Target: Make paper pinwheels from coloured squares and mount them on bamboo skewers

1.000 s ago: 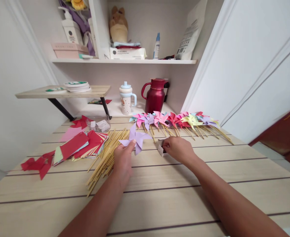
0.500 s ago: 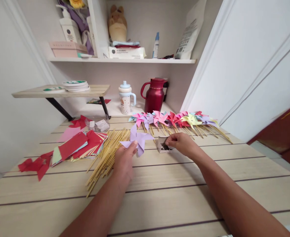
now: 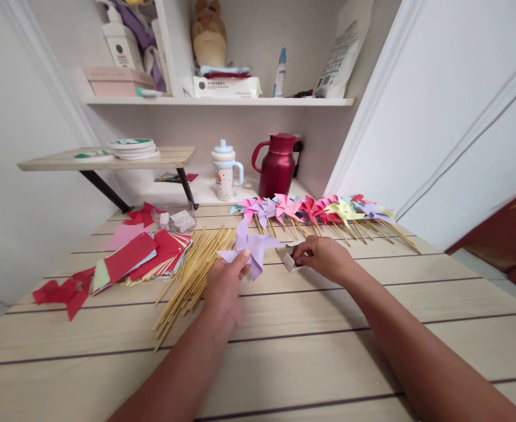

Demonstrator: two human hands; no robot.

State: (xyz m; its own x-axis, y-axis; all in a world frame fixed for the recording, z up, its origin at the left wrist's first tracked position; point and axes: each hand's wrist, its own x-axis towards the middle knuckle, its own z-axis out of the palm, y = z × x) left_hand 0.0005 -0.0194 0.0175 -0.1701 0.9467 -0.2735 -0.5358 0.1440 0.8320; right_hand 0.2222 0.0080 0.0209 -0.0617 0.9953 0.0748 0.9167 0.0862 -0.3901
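My left hand (image 3: 225,287) pinches a folded lilac paper pinwheel head (image 3: 249,246) by its middle, just above the wooden table (image 3: 284,351). My right hand (image 3: 323,258) rests with its fingertips on a small white box (image 3: 291,258) right of the pinwheel; what the fingers hold there is too small to tell. A loose bundle of thin wooden sticks (image 3: 191,269) lies just left of my left hand.
A row of finished paper pinwheels on sticks (image 3: 319,212) lies behind the hands. Stacked coloured paper squares (image 3: 141,261) and red scraps (image 3: 64,290) lie at left. A red jug (image 3: 277,167), a cup (image 3: 225,173) and a low shelf (image 3: 108,158) stand at the back.
My right hand lifted from the small box, then came back down onto it. My left hand shifted the lilac pinwheel slightly right and toward me.
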